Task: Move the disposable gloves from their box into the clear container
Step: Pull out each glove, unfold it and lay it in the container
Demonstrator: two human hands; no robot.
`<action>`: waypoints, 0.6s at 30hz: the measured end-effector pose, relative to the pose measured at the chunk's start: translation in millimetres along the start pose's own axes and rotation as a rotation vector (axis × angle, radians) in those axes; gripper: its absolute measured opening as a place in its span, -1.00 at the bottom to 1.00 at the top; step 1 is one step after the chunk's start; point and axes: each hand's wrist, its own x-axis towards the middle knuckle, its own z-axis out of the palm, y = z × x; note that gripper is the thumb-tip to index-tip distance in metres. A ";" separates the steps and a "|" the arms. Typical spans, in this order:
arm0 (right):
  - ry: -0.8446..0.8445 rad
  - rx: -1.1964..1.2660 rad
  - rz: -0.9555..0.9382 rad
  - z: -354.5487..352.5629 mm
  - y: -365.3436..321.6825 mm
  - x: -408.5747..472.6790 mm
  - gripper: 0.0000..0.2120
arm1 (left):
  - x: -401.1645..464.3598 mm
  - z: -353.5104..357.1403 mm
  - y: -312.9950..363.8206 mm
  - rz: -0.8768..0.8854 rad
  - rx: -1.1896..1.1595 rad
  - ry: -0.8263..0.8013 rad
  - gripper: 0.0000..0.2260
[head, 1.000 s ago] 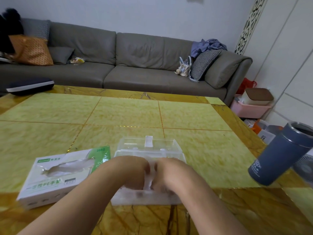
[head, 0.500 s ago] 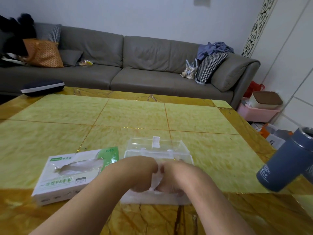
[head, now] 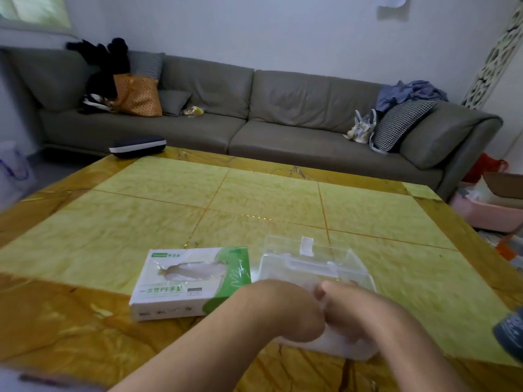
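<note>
The white-and-green glove box lies on the yellow table, with gloves showing through its top slot. To its right stands the clear container, open at the top. My left hand and my right hand are knuckle to knuckle at the container's near end, fingers curled down around a wad of translucent gloves that bulges out below them. The fingertips are hidden behind the backs of my hands.
A blue tumbler shows at the right edge of the view. A dark case sits on the table's far left corner. A grey sofa runs behind the table, and a pink bin stands on the floor at right.
My view has swung left, so the box and container sit further right in it. My hands have drawn slightly toward me, and more of the glove wad shows beneath them.
</note>
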 end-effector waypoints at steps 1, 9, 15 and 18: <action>0.009 -0.012 -0.011 1.1 1.0 0.6 -0.64 | -4.2 -2.4 0.4 0.016 0.004 -0.007 -0.61; 0.412 -0.074 -0.016 1.4 -0.9 -21.5 -0.65 | -56.4 -1.2 -45.9 -0.021 -0.452 0.694 -0.83; 0.711 -0.148 -0.356 17.7 -52.4 -58.0 -0.49 | -64.0 32.3 -135.2 -0.545 -0.336 0.771 -0.80; 0.545 -0.199 -0.626 38.8 -78.3 -56.4 -0.27 | -52.8 44.1 -149.1 -0.590 -0.301 0.672 -0.78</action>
